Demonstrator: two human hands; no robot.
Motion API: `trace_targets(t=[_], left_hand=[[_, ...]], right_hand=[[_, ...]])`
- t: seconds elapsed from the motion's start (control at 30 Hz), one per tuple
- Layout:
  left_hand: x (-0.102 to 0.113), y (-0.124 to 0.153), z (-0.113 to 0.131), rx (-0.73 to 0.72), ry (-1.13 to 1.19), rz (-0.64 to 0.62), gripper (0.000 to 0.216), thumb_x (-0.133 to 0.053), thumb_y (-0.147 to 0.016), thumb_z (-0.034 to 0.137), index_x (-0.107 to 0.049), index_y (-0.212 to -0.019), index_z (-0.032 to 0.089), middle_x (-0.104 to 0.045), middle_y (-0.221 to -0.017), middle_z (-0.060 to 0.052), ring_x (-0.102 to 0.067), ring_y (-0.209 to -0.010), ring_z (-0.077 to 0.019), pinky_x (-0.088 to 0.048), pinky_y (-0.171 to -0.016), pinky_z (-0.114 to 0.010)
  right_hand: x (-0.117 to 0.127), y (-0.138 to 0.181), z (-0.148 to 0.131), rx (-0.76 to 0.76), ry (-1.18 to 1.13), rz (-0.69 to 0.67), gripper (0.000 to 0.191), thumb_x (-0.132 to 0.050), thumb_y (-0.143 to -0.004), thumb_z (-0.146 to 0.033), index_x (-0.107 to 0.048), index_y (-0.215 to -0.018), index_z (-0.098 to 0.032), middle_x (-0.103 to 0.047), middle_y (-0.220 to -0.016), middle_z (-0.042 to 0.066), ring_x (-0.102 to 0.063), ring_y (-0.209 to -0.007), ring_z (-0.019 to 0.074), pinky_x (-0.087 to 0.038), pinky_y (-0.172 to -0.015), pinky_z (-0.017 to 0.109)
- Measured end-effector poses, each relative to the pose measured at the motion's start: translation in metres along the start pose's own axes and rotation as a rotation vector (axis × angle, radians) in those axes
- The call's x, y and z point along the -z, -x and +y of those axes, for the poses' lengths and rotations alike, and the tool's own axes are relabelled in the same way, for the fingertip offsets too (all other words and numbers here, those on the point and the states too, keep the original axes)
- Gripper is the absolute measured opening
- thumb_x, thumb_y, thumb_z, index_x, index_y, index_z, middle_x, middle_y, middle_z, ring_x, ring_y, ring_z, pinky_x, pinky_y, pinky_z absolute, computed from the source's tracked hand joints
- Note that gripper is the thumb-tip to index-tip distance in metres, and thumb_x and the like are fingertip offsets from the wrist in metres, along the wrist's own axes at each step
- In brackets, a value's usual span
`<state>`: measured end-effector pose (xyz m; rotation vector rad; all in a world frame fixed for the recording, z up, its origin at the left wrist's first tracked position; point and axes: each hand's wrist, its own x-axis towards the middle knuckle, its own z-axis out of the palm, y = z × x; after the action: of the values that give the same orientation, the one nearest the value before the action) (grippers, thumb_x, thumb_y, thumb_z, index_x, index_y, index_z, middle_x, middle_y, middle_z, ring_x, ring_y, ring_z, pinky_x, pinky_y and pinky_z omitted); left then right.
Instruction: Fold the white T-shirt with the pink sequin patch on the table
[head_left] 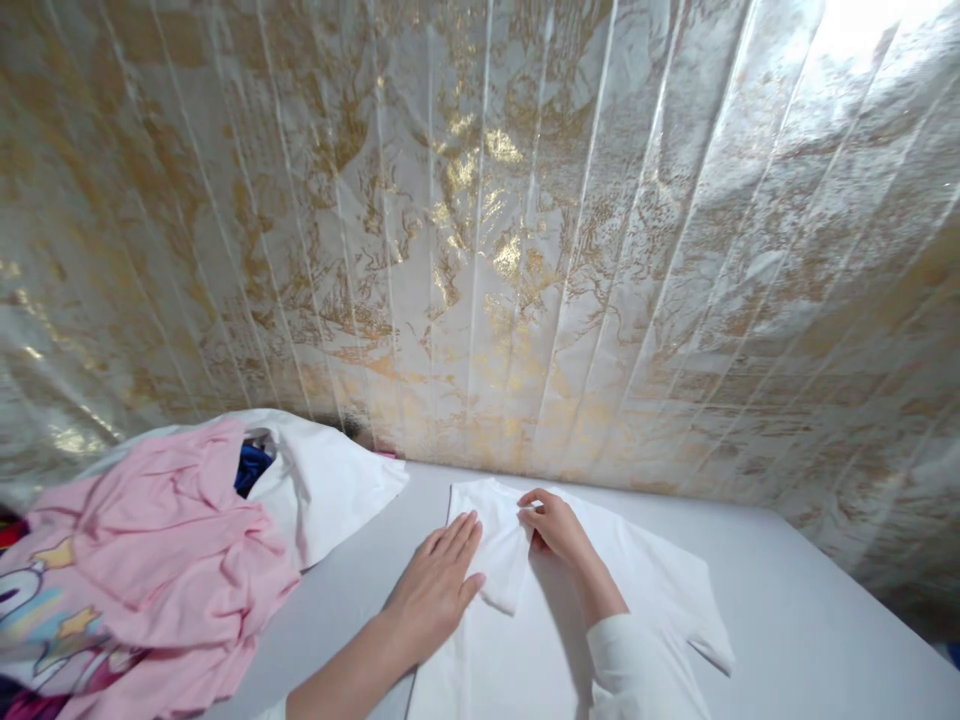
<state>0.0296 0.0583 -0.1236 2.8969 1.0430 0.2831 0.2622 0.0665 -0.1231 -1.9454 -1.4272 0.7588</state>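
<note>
White shirt (pixel 637 560): lying on tabletop (pixel 795 600), top end near far edge
Left hand (pixel 439 585): flat on shirt's folded-over sleeve (pixel 504 575), fingers together, thumb apart
Right hand (pixel 559 530): fingertips bunched at shirt; can't tell if clamped on cloth
Pink garment (pixel 187 540): heaped toward left edge

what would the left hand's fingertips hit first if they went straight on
The left hand rests on the white shirt; past its top edge, probably the shiny wall. The right hand looks just off that line, though depth is unclear.
</note>
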Motion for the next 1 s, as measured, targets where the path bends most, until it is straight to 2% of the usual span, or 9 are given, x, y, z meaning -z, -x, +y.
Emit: trace_targets(t=[0.1,0.2,0.3,0.4,0.53,0.6,0.77,0.9,1.0], left_hand=[[-0.002,0.011,0.008,-0.034,0.008,0.066,0.054,-0.038,-0.099,0.021,-0.026,-0.151,0.015,-0.021,-0.157,-0.008,-0.020,-0.145,-0.0188,-0.028,-0.114,-0.037],[-0.005,0.028,0.019,-0.028,0.049,0.020,0.057,-0.042,-0.098,0.026,-0.025,-0.152,0.016,-0.020,-0.157,-0.009,-0.020,-0.145,-0.0204,-0.027,-0.114,-0.039],[-0.004,0.037,0.028,0.015,0.088,-0.045,0.064,-0.048,-0.096,0.040,-0.026,-0.151,0.014,-0.018,-0.157,-0.012,-0.019,-0.145,-0.0245,-0.027,-0.115,-0.043],[0.000,0.036,0.032,0.059,0.086,-0.050,0.063,-0.046,-0.097,0.040,-0.028,-0.150,0.011,-0.019,-0.156,-0.013,-0.020,-0.144,-0.0252,-0.027,-0.115,-0.043],[-0.004,0.032,0.037,0.064,0.034,-0.040,0.060,-0.051,-0.093,0.034,-0.039,-0.145,0.007,-0.032,-0.151,-0.018,-0.029,-0.141,-0.0291,-0.027,-0.115,-0.046],[-0.011,0.036,0.038,0.054,0.019,-0.050,0.061,-0.055,-0.091,0.036,-0.043,-0.143,0.008,-0.040,-0.146,-0.019,-0.036,-0.138,-0.0313,-0.028,-0.113,-0.047],[-0.027,0.059,0.035,0.031,-0.012,-0.039,0.073,-0.054,-0.088,0.056,-0.045,-0.142,0.008,-0.041,-0.146,-0.019,-0.040,-0.135,-0.0353,-0.030,-0.111,-0.043],[-0.030,0.066,0.037,0.039,-0.077,0.021,0.083,-0.053,-0.087,0.061,-0.036,-0.147,0.006,-0.030,-0.151,-0.020,-0.033,-0.138,-0.0361,-0.027,-0.112,-0.042],[-0.033,0.069,0.038,0.029,-0.113,0.028,0.086,-0.049,-0.088,0.063,-0.034,-0.147,0.003,-0.027,-0.151,-0.023,-0.032,-0.139,-0.0378,-0.028,-0.110,-0.043]], right_hand=[[0.000,0.003,-0.002,0.012,0.062,0.019,0.018,-0.045,-0.089,-0.021,-0.060,-0.099,-0.019,-0.063,-0.060,-0.004,-0.057,-0.044,0.0099,-0.035,-0.042,0.017],[0.001,0.008,-0.008,0.048,0.170,0.048,0.023,-0.046,-0.090,-0.023,-0.059,-0.108,-0.019,-0.067,-0.066,0.000,-0.063,-0.056,0.0139,-0.042,-0.053,0.020],[-0.001,0.022,-0.017,0.114,0.308,0.097,0.040,-0.054,-0.085,-0.020,-0.052,-0.125,-0.014,-0.071,-0.097,0.012,-0.067,-0.089,0.0228,-0.047,-0.074,0.029],[-0.012,0.047,-0.030,0.219,0.427,0.132,0.048,-0.049,-0.085,-0.011,-0.049,-0.132,-0.012,-0.058,-0.128,0.021,-0.054,-0.121,0.0293,-0.041,-0.096,0.039],[-0.039,0.074,-0.048,0.433,0.502,0.020,0.043,-0.044,-0.091,-0.015,-0.053,-0.133,-0.019,-0.050,-0.144,0.011,-0.034,-0.140,0.0251,-0.031,-0.111,0.040],[-0.051,0.076,-0.055,0.529,0.513,-0.064,0.041,-0.044,-0.095,-0.022,-0.052,-0.135,-0.022,-0.048,-0.146,0.005,-0.033,-0.141,0.0210,-0.029,-0.114,0.037],[-0.067,0.049,-0.056,0.634,0.524,-0.172,0.046,-0.037,-0.100,-0.034,-0.043,-0.144,-0.021,-0.037,-0.152,0.005,-0.032,-0.142,0.0192,-0.029,-0.115,0.036],[-0.074,0.015,-0.052,0.593,0.541,-0.125,0.056,-0.039,-0.098,-0.035,-0.033,-0.149,-0.012,-0.024,-0.156,0.013,-0.020,-0.146,0.0246,-0.021,-0.117,0.044],[-0.077,-0.001,-0.052,0.555,0.561,-0.095,0.059,-0.038,-0.098,-0.039,-0.032,-0.148,-0.008,-0.025,-0.156,0.015,-0.019,-0.146,0.0246,-0.018,-0.118,0.043]])
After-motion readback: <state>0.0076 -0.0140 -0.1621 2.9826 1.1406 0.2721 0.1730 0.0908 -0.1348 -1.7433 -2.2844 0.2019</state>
